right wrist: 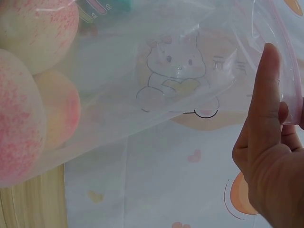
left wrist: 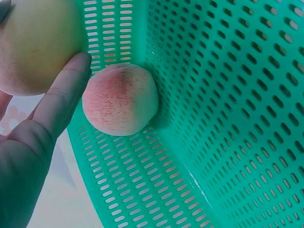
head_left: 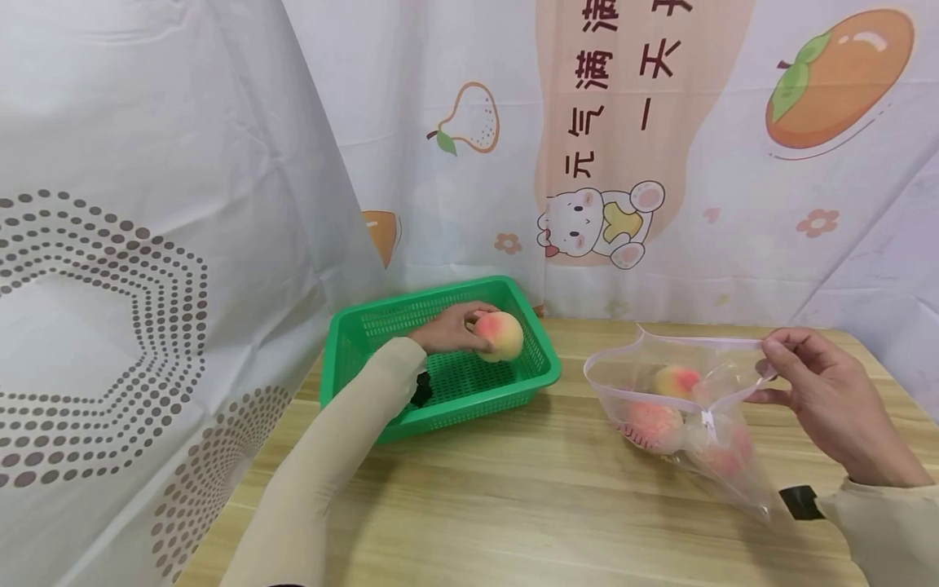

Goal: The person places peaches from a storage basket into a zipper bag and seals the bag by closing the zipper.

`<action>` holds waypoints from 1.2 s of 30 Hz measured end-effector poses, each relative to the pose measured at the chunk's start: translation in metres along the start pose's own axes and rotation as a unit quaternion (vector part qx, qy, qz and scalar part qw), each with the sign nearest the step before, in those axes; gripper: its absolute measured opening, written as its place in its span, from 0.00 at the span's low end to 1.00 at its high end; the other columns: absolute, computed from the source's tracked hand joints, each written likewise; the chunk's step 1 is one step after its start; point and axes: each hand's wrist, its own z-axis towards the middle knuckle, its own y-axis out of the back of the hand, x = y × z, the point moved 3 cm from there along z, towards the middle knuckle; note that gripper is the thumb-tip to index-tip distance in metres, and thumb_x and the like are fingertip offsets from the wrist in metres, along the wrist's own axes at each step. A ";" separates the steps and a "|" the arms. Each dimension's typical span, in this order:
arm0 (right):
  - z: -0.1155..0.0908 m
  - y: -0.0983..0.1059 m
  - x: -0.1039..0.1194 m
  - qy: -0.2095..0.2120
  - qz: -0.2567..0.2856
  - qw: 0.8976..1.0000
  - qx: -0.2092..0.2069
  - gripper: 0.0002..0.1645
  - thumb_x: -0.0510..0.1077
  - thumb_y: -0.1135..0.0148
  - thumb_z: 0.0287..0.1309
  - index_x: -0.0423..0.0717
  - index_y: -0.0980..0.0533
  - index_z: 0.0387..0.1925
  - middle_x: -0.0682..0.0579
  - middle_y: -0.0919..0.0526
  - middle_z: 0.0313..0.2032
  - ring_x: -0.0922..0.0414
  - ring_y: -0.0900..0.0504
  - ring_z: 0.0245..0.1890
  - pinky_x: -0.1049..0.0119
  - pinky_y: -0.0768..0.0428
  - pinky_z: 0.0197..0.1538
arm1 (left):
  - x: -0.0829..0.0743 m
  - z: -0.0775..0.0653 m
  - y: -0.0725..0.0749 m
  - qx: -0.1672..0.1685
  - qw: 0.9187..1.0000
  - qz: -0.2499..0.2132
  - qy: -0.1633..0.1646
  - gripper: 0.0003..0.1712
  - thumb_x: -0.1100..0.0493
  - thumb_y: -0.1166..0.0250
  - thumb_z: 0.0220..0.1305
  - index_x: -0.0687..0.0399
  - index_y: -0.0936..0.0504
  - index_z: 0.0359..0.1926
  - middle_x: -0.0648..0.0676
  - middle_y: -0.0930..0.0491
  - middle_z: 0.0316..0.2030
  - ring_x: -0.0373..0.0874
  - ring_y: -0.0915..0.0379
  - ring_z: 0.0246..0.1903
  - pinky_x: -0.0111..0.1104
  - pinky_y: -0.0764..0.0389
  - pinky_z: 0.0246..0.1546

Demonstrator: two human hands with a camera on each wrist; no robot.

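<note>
My left hand (head_left: pixel 449 328) grips a yellow-and-pink peach (head_left: pixel 502 337) over the green plastic basket (head_left: pixel 447 418). In the left wrist view, fingers and thumb lie around that peach, and a second peach (left wrist: pixel 120 99) rests in the basket against its perforated walls. On the right, my right hand (head_left: pixel 836 399) pinches the rim of a clear zip bag (head_left: pixel 631 371) with a pink edge. The bag's mouth gapes, and three peaches (head_left: pixel 653 425) lie inside it. In the right wrist view, the bag's film (right wrist: pixel 118 114) stretches from the peaches to the right hand.
Beneath everything is a wood-grain table (head_left: pixel 513 505). A printed white curtain (head_left: pixel 440 204) hangs behind the table, and another patterned cloth (head_left: pixel 110 326) hangs at the left. The basket stands at the back left, the bag to its right.
</note>
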 end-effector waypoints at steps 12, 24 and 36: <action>0.002 0.000 0.001 -0.001 0.002 1.000 0.003 0.09 0.32 0.52 0.73 0.40 0.25 0.46 0.53 0.25 0.40 0.62 0.23 0.37 0.66 0.15 0.35 | -0.011 -0.003 0.005 -0.008 0.999 0.021 -0.025 0.37 0.63 0.27 0.58 0.50 0.28 0.68 0.58 0.26 0.60 0.55 0.26 0.55 0.43 0.17 0.47; 0.005 -0.002 0.002 0.000 -0.002 1.000 0.008 0.09 0.32 0.52 0.73 0.40 0.25 0.46 0.53 0.25 0.42 0.62 0.23 0.37 0.67 0.15 0.35 | -0.023 -0.007 0.008 -0.014 0.999 0.012 -0.026 0.37 0.60 0.26 0.57 0.46 0.28 0.67 0.57 0.24 0.56 0.54 0.23 0.52 0.49 0.19 0.50; 0.005 -0.003 0.002 0.001 0.006 1.000 0.015 0.10 0.31 0.53 0.73 0.39 0.25 0.46 0.53 0.25 0.42 0.61 0.23 0.37 0.66 0.15 0.35 | -0.032 -0.013 0.003 -0.006 0.999 -0.008 -0.040 0.36 0.60 0.25 0.57 0.45 0.27 0.66 0.56 0.24 0.56 0.54 0.22 0.51 0.48 0.18 0.48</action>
